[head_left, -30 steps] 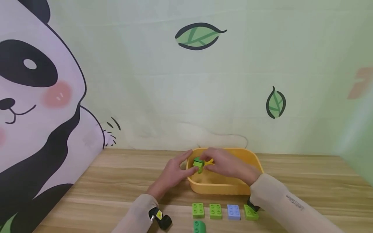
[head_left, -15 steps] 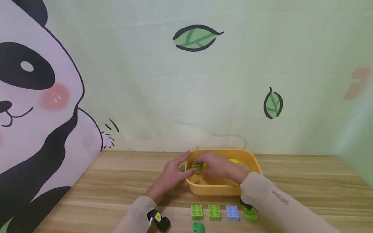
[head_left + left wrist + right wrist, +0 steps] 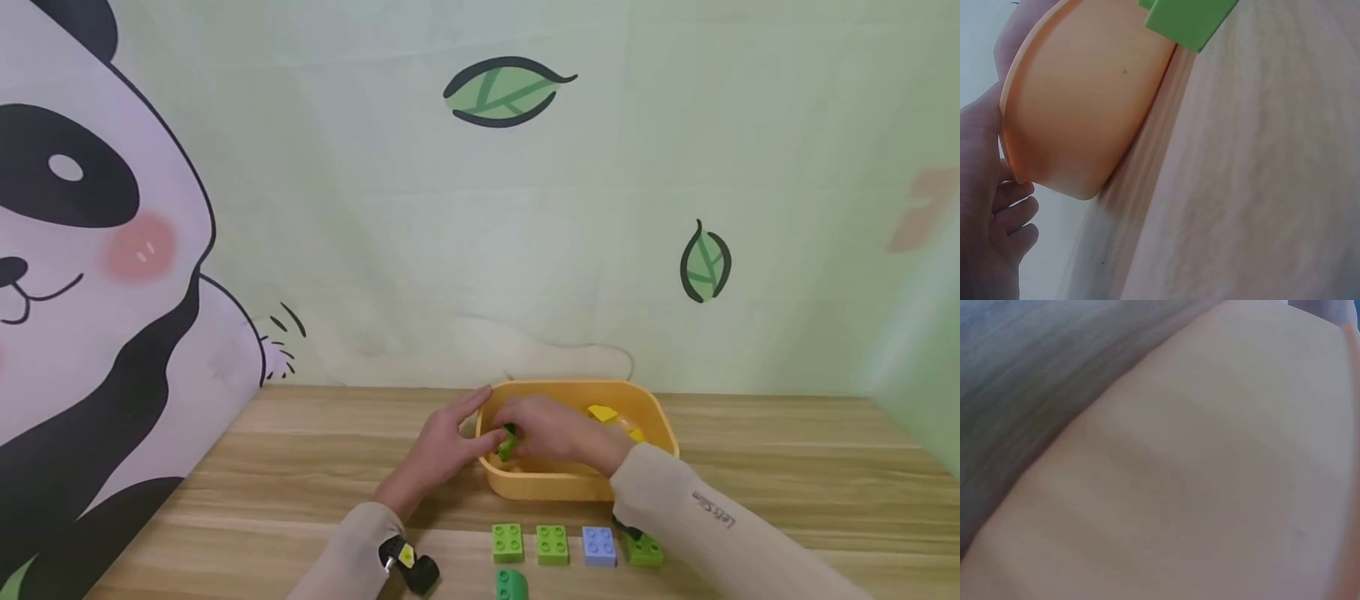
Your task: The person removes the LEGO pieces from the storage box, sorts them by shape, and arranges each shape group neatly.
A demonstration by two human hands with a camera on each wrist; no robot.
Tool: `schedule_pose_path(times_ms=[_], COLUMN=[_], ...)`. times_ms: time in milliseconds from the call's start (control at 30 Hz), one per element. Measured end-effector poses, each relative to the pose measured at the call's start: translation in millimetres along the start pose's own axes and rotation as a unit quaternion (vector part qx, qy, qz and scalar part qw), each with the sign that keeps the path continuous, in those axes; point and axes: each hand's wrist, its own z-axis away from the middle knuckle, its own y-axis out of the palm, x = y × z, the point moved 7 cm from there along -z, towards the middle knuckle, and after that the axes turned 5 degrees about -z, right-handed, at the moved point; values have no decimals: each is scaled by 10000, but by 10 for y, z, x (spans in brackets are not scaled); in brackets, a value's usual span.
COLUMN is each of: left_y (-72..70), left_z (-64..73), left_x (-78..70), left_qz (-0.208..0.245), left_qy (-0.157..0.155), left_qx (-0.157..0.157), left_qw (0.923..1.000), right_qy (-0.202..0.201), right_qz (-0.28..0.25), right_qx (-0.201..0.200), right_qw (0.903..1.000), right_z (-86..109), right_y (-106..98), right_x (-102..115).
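My left hand (image 3: 442,442) holds the left end of a yellow plastic bin (image 3: 547,487), its thumb reaching over the rim. In the left wrist view, several fingers (image 3: 1017,215) curl beside the bin wall (image 3: 1085,106). Inside the bin's left end, my right hand (image 3: 551,429) reaches down at some green toy bricks (image 3: 506,446). Its fingertips are hidden, so their hold on the bricks cannot be made out. Yellow pieces (image 3: 602,413) lie farther right in the bin. The right wrist view shows mostly the blurred bin wall (image 3: 1197,456).
In front of the bin stands a row of bricks: a light green brick (image 3: 507,543), another light green brick (image 3: 552,544), a blue brick (image 3: 599,546) and a green brick (image 3: 645,550) partly under the right sleeve. A rounded darker green brick (image 3: 512,583) lies nearer on the wooden table (image 3: 787,483).
My right hand has moved left and lower into the bin, over the green bricks, which have shifted and are more covered. Yellow pieces have come into sight. The left hand stays at the rim.
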Motion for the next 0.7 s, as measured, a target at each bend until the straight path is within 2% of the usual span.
schedule_pose_path(times_ms=[233,433,700], left_y=[-2,-6,-1], left_z=[2,1,-4], left_x=[-1,3,1], left_qz=[-31,-64,-125], left_qy=[-34,-17,-69], left_qx=[11,-36,-18], left_qw=[10000,10000,9999], right_qy=[294,369,679], right_qz=[-95,-226,-562], right_qx=[45,25,-385], right_qw=[9995,9991,9954], right_z=[28,107,338], right_y=[6,-39,-173], right_x=[-54,-56,-55])
